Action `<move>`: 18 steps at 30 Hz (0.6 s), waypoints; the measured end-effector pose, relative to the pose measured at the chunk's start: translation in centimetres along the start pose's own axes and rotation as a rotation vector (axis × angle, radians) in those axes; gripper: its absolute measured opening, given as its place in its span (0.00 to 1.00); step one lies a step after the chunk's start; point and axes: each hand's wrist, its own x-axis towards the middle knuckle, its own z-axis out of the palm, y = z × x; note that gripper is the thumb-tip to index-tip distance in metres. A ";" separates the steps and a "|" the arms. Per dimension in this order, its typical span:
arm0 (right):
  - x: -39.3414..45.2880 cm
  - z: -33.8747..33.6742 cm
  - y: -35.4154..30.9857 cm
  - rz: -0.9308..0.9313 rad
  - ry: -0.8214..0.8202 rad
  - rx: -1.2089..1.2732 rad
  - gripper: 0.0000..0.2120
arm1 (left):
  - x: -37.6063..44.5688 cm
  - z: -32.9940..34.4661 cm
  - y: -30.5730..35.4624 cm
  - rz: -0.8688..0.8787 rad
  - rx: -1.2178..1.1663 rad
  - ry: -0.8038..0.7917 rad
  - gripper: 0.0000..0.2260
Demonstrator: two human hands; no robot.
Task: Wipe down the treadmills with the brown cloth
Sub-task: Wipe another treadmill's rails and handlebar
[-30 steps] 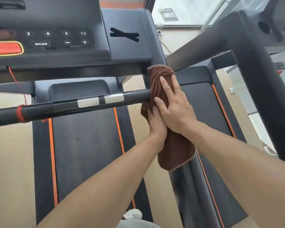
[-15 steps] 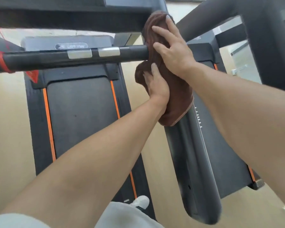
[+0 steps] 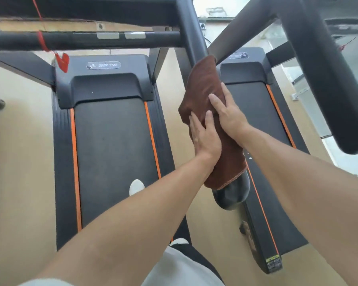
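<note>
both hands are on the cloth, side by side and touching. left hand [image 3: 205,137] lies flat with fingers straight, pressing down; right hand [image 3: 228,112] sits just above it, fingers laid over the fabric, curl not clear enough to call a grip. under them the brown terry cloth [image 3: 207,93] is draped over the black padded side handrail [image 3: 232,193], probably so one pass cleans top and sides. only the rail's rounded end shows below the hem. beyond the fingertips the rail meets the black upright post [image 3: 191,38]. left of the hands, well below, is the black treadmill deck with orange stripes [image 3: 112,151].
</note>
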 end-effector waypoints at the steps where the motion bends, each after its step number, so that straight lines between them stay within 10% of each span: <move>1: -1.4 0.0 0.6 0.001 -0.005 0.007 0.31 | -1.6 0.0 -0.5 -0.008 0.008 -0.001 0.33; 18: -14.5 -0.8 7.5 0.097 -0.032 0.357 0.26 | -13.4 1.6 -5.6 -0.009 0.077 0.082 0.25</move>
